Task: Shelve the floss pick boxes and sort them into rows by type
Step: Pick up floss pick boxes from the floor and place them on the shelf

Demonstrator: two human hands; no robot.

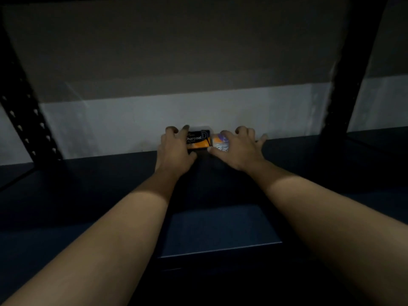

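While both boxes sit at the very back of the shelf (110, 184), I'm in the placing step: seating them against the rear wall (154, 120) to start two rows.

Charcoal box (197, 140) (black and orange, label readable) stands on the dark shelf deck, back edge at or touching the wall. Just to its right, the white-and-purple box (218, 142) is side by side with it; a narrow gap or contact between them, can't tell which in this light.

My left hand (174, 151) has its grip wrapped on the charcoal box: thumb low at the front edge, fingers curled over the top left. My right hand (239, 149) holds the white-and-purple box the same way, thumb under its front, fingers spread over the top and right side, little finger splayed out toward the wall. Neither grip is loose yet, both have a box in hand.

Judgement: the two types are different, so these look like the heads of two separate rows running front to back. Early in the task, only two boxes visible on this shelf.

Next move calls for: square each box flush to the wall, release without dragging them, then withdraw both arms straight back (low clearance under the shelf above (176, 40)). Following boxes of each type go directly in front of their match.

Black perforated uprights (24, 120) frame the bay left and right; lighting is dim, small print unreadable.
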